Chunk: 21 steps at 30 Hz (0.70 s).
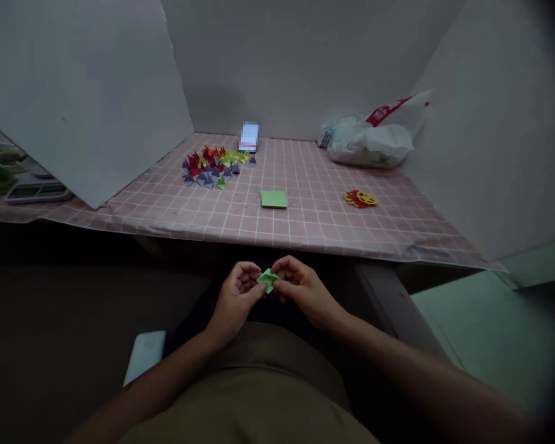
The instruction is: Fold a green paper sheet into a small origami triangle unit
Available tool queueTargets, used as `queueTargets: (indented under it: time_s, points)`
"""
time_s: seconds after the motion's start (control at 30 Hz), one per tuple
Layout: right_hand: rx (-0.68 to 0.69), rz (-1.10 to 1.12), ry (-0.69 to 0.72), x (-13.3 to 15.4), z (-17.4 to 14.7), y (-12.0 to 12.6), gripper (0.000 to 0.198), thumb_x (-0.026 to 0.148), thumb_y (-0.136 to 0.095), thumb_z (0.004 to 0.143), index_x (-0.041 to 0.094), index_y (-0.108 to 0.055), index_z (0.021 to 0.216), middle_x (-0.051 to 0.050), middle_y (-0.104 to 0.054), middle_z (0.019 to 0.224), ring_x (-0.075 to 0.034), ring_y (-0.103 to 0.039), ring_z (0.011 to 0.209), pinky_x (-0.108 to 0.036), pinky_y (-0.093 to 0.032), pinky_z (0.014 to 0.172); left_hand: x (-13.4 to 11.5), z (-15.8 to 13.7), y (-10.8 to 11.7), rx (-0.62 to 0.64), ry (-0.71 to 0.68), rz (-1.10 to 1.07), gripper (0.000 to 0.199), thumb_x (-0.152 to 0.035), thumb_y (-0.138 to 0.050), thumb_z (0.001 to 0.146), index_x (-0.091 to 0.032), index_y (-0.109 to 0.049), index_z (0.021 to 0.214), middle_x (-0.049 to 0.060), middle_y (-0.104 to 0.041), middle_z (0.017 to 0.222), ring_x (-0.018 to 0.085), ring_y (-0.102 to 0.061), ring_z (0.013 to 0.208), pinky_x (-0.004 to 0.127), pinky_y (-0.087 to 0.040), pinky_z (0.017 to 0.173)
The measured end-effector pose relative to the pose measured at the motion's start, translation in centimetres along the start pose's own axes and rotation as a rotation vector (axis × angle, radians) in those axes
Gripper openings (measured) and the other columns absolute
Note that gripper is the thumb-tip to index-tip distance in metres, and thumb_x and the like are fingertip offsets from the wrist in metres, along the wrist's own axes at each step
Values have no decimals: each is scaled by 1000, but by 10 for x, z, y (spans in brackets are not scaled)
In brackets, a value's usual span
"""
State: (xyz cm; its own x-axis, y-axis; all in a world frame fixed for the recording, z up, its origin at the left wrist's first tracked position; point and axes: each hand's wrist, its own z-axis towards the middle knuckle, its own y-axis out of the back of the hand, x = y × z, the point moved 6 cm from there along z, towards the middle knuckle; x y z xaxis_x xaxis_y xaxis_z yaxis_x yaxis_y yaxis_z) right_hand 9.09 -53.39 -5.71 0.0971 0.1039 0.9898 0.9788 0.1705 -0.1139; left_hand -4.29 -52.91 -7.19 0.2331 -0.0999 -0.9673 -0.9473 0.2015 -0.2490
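Observation:
A small piece of folded green paper [268, 280] is held above my lap, just off the table's front edge. My left hand [238, 292] pinches its left side between thumb and fingers. On the other side, my right hand [302, 288] grips the paper's right edge, thumb in front and fingers curled behind. A stack of square green paper [274, 198] lies on the table straight ahead of both hands. Farther back on the left sits a cluster of small folded paper pieces [208, 165] in red, orange, yellow and purple, with a green one at its front.
A lit phone [248, 137] leans against the back wall. At the right are a white plastic bag [374, 145] and a pile of yellow and red pieces [361, 198]. White boards flank the pink checked table [314, 228]. A white slab-shaped object [145, 355] lies beside my left forearm.

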Motion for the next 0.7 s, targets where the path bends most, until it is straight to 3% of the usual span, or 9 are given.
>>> queueTargets:
  time_s: [0.27,0.43,0.7]
  points:
    - [-82,-101,30,0,-1,5,18,28,-66,75,18,-53,70,4,-57,62,-10,-52,54,-25,-42,54,-1,-1,2,-40,-44,122,18,-24,-71,75,-18,-57,85,-1,-60,77,12,-58,70,24,-46,66]
    - [-156,-137,60,1,-3,6,18,30,-65,78,20,-52,71,4,-58,58,-12,-54,57,-27,-43,58,0,-3,3,-98,-93,157,17,-24,-72,75,-19,-60,86,0,-63,79,14,-60,73,25,-48,68]
    - [-210,-101,106,-3,-3,5,19,32,-66,77,20,-52,71,3,-58,60,-13,-55,58,-28,-45,59,5,-1,-1,-103,-53,140,16,-27,-71,77,-17,-64,88,3,-69,82,17,-65,74,28,-51,70]
